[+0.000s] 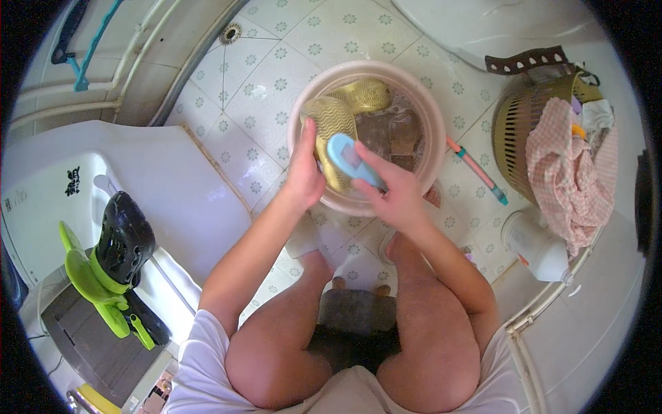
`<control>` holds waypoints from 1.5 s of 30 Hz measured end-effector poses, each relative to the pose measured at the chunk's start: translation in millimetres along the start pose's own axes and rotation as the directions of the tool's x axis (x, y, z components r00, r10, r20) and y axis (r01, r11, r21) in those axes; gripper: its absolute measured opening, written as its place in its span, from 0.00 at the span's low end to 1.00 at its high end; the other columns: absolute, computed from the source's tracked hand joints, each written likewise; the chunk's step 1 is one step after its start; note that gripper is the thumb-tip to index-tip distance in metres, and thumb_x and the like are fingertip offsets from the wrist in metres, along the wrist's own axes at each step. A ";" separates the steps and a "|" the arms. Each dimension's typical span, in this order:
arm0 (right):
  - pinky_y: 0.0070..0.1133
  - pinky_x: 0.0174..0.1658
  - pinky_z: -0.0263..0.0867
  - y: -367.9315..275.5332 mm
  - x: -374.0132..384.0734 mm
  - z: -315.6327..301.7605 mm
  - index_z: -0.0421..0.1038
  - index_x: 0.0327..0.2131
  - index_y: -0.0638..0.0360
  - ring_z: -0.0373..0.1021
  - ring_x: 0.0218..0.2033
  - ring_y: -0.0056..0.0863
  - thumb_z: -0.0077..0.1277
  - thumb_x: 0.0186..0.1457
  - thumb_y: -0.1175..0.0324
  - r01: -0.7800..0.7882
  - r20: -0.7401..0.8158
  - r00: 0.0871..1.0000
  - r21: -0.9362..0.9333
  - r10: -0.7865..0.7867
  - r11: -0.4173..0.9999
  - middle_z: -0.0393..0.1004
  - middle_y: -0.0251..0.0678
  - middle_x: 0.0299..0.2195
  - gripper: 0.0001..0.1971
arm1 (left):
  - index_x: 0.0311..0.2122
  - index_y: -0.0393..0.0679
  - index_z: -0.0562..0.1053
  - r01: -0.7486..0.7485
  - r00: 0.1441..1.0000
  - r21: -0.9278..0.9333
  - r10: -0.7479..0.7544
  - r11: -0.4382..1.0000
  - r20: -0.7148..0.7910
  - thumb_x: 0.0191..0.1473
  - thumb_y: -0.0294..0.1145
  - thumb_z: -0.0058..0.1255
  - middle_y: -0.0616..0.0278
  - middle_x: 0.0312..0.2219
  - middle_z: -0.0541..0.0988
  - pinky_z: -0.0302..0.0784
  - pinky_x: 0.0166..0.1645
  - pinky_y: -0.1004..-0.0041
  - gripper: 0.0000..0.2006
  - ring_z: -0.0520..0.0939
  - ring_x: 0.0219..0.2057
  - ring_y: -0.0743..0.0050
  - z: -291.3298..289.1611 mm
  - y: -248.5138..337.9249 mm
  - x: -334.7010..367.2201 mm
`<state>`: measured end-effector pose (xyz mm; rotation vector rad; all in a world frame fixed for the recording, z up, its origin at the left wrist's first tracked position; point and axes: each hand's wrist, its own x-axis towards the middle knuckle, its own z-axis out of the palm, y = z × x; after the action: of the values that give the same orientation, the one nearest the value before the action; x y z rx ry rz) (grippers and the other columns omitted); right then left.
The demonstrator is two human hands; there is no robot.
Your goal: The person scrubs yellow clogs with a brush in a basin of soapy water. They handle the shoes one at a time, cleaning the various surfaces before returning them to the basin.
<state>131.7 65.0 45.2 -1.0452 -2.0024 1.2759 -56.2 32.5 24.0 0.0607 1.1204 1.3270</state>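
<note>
My left hand [305, 176] grips a yellow shoe [329, 116] along its left side, with the wavy-patterned sole turned up. In my right hand [394, 196] is a light blue scrub brush [343, 153], lying over the lower part of that sole; its bristle side is hidden. Both hands are above the near left of a round pink basin [436, 117] on the floor. A second yellow shoe [371, 95] rests at the basin's far side, its textured sole showing. Murky water with dark brownish shapes, too unclear to name, fills the rest of the basin.
Right of the basin lie an orange and teal stick [477, 171], a white bottle [536, 248] and a slatted basket [507, 131] with a pink checked cloth [569, 165]. A white appliance [179, 165] stands left, near black-and-green footwear [110, 265]. A floor drain [231, 33] is far left.
</note>
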 end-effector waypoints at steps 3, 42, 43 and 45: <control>0.30 0.45 0.74 -2.1 0.9 0.8 0.68 0.62 0.43 0.78 0.43 0.43 0.62 0.55 0.58 -0.051 0.088 0.994 -0.112 0.061 0.992 0.79 0.45 0.47 0.31 | 0.65 0.45 0.60 -0.008 1.000 -0.039 0.008 0.999 -0.001 0.66 0.65 0.30 0.57 0.60 0.70 0.64 0.66 0.58 0.35 0.70 0.61 0.60 -0.3 -0.6 1.2; 0.29 0.45 0.74 10.6 8.7 2.6 0.67 0.62 0.41 0.79 0.42 0.38 0.61 0.55 0.60 -0.091 -0.007 0.996 -0.172 0.091 0.981 0.80 0.39 0.46 0.30 | 0.61 0.46 0.66 -0.082 0.996 -0.115 0.076 0.990 -0.053 0.60 0.75 0.29 0.58 0.54 0.74 0.67 0.63 0.60 0.42 0.74 0.56 0.60 13.9 -1.6 6.5; 0.27 0.48 0.73 7.2 7.9 2.4 0.69 0.62 0.43 0.79 0.44 0.36 0.62 0.55 0.64 -0.118 -0.007 0.993 -0.164 0.118 0.979 0.80 0.40 0.47 0.30 | 0.61 0.46 0.66 -0.103 0.992 -0.106 0.094 0.989 -0.083 0.60 0.75 0.29 0.58 0.53 0.75 0.67 0.62 0.60 0.42 0.74 0.56 0.60 14.1 0.6 6.9; 0.27 0.48 0.73 -1.1 -1.3 4.1 0.69 0.62 0.42 0.79 0.44 0.37 0.62 0.55 0.64 -0.072 0.102 0.990 -0.220 0.097 0.973 0.80 0.41 0.47 0.30 | 0.61 0.45 0.67 -0.089 0.994 -0.099 0.082 0.991 -0.078 0.60 0.75 0.29 0.58 0.53 0.75 0.68 0.62 0.60 0.42 0.74 0.55 0.60 7.0 6.6 6.5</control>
<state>128.9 61.7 44.5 -1.1947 -2.2434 1.2037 -57.4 43.4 27.6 -0.0154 1.1203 1.4711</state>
